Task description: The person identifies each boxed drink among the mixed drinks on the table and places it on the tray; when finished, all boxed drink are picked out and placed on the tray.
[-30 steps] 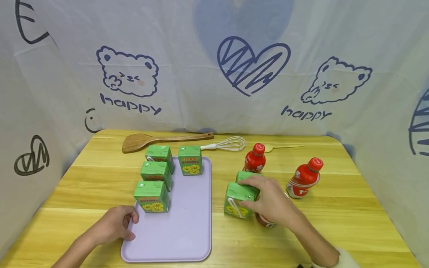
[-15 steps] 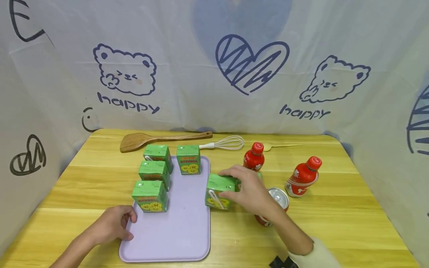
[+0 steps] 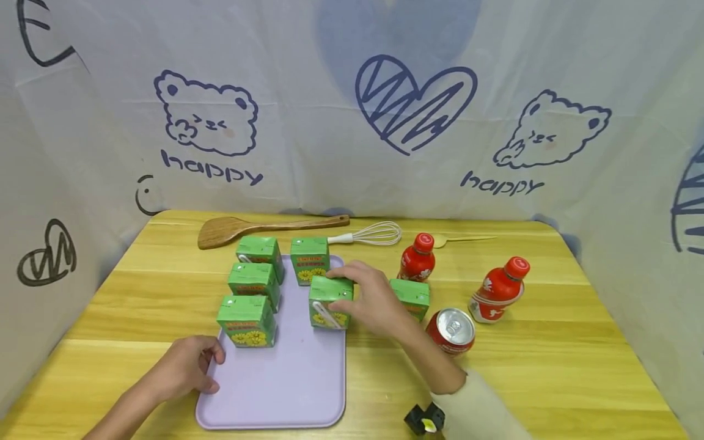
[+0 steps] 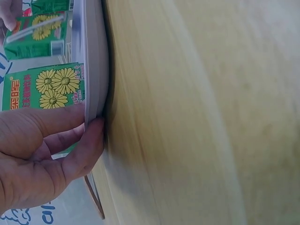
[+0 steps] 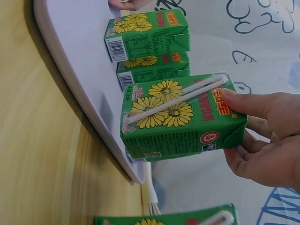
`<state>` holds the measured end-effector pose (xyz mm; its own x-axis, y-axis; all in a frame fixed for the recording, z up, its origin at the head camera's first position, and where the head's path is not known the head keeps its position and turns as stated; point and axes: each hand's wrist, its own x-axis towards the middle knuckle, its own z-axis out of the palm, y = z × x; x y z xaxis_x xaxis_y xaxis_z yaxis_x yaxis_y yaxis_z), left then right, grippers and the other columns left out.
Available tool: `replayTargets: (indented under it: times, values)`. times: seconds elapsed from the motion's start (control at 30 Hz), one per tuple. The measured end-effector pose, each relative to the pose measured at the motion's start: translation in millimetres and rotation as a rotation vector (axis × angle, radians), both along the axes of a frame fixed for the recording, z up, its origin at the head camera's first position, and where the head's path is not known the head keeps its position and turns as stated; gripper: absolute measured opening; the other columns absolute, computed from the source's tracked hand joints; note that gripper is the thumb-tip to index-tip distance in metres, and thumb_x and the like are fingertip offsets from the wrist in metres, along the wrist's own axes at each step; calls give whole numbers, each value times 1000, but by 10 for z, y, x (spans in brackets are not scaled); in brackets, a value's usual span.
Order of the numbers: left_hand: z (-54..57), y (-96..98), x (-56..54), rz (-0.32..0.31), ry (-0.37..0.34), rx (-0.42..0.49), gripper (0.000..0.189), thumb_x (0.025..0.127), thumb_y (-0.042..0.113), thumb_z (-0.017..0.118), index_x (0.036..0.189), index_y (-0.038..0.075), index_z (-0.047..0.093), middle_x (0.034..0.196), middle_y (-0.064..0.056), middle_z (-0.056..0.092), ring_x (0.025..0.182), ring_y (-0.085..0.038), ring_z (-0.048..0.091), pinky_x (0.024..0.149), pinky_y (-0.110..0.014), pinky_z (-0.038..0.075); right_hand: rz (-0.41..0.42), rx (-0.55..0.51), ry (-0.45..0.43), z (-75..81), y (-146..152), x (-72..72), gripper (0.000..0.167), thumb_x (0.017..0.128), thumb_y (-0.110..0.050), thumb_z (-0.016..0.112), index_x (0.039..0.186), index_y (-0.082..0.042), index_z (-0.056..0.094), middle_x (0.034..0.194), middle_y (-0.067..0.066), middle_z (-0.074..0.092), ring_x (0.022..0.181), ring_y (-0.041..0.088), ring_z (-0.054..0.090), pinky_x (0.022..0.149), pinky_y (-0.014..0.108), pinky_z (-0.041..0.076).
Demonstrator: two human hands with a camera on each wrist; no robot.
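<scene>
My right hand [image 3: 374, 302] grips a green drink carton [image 3: 321, 308] by its upper end, thumb on the straw side in the right wrist view. That carton is over the right part of the lilac tray [image 3: 275, 391], seemingly just above its surface. Behind it on the tray stands another drink carton [image 3: 310, 261]. Along the tray's left side is a row of three cartons, the nearest [image 3: 245, 322] facing me. My left hand [image 3: 184, 370] pinches the tray's left rim between thumb and fingers, as the left wrist view [image 4: 47, 150] shows.
Right of the tray are a green carton [image 3: 411, 298], a red can [image 3: 452, 331] and two red bottles, one behind [image 3: 417, 263] and one farther right [image 3: 497, 292]. A wooden spatula [image 3: 231, 232], whisk [image 3: 374, 234] and yellow spoon [image 3: 456, 239] lie along the back.
My right hand has carried the carton leftward from beside the can to over the tray. The can and the carton left behind are now uncovered. My left hand stays at the rim.
</scene>
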<state>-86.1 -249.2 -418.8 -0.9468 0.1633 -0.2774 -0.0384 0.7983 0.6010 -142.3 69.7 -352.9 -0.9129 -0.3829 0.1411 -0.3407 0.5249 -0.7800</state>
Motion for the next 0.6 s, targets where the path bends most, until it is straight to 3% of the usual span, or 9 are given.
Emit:
replayTargets:
  times: [0.33,0.6]
  values:
    - [1,15,6,22,2,-11,41,50,-7,84,80,5,59,66,-5,50,62,-16,46,50,-23,39,75,3,-31,-121,-274,-220,44,78,-9,76,119,-7,62,122,7,60,116,24,54,99,41,44]
    - [6,9,8,15,7,-10,40,50,-6,84,80,6,59,65,-4,51,61,-16,47,50,-23,40,67,48,-26,-161,-405,-310,45,78,-12,75,122,-10,62,119,5,61,114,22,54,97,38,44]
